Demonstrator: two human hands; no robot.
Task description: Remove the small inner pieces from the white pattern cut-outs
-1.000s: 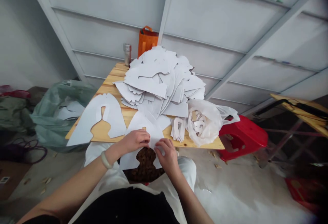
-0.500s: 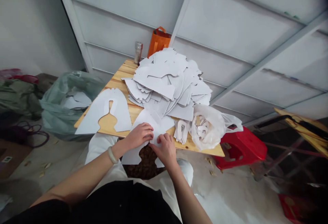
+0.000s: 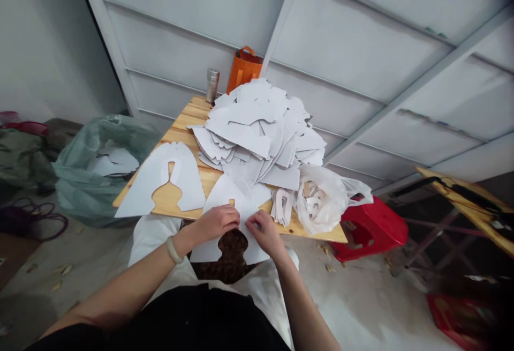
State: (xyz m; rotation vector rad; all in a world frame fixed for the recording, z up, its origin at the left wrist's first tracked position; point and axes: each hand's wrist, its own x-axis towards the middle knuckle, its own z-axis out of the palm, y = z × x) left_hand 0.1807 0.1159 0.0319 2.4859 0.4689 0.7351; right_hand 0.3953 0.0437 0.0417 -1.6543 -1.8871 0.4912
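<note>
A white card cutout [image 3: 206, 251] with a keyhole-shaped opening lies at the table's front edge, its lower part hanging over my lap. My left hand [image 3: 220, 221] is closed, fingers together on the cutout, left of its slot. My right hand [image 3: 265, 234] grips the cutout's right side, fingers curled; its fingertips are partly hidden. A second white cutout [image 3: 187, 171] of the same shape lies flat to the left. Behind them rises a big pile of white card pieces [image 3: 249, 136]. To the right stands a small bundle of looped card strips [image 3: 282, 206].
A clear plastic bag [image 3: 321, 201] of scraps sits at the right of the wooden table [image 3: 187, 118]. At the back are a steel-topped bottle [image 3: 212, 86] and an orange bag [image 3: 243, 69]. A green plastic bag [image 3: 80, 163] stands left; a red stool [image 3: 381, 228] stands right.
My right hand has moved right, away from the middle of the cutout. The keyhole opening, partly covered before, now shows more fully. My left hand stays nearly where it was.
</note>
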